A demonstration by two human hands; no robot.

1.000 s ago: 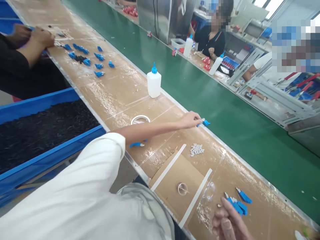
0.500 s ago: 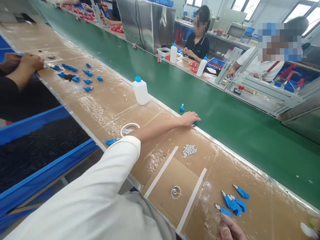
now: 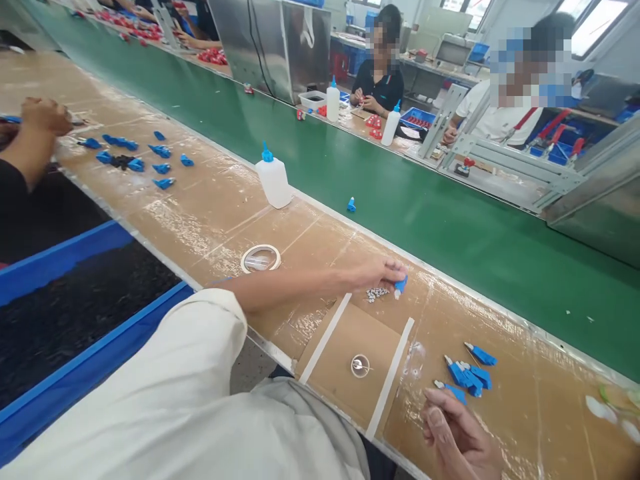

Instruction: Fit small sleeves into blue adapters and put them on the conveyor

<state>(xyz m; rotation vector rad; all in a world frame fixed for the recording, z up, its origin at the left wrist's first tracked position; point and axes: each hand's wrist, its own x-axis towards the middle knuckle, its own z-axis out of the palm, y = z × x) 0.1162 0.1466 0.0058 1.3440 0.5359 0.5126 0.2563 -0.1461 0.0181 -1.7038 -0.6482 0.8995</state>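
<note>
My left hand (image 3: 379,273) reaches across the taped cardboard worktop (image 3: 215,200) and pinches a small blue plastic part (image 3: 400,286). It sits right beside a little heap of tiny white pieces (image 3: 375,293). My right hand (image 3: 457,435) is at the bottom edge, its fingers loosely curled and its thumb out. What lies inside it is hidden. It is nearest to a cluster of several blue parts with white tips (image 3: 469,375). One blue part (image 3: 351,205) lies alone on the green conveyor belt (image 3: 450,233).
A white glue bottle with a blue cap (image 3: 274,179) stands near the belt edge, and a tape ring (image 3: 261,258) lies nearer me. A small round dish (image 3: 360,365) sits between two white strips. A co-worker's hand (image 3: 45,117) works by more blue parts (image 3: 135,157). A blue bin (image 3: 75,293) is at left.
My left hand let a blue part go onto the belt, drew back from the belt edge to the white pieces and now pinches a blue part. The released part rode left.
</note>
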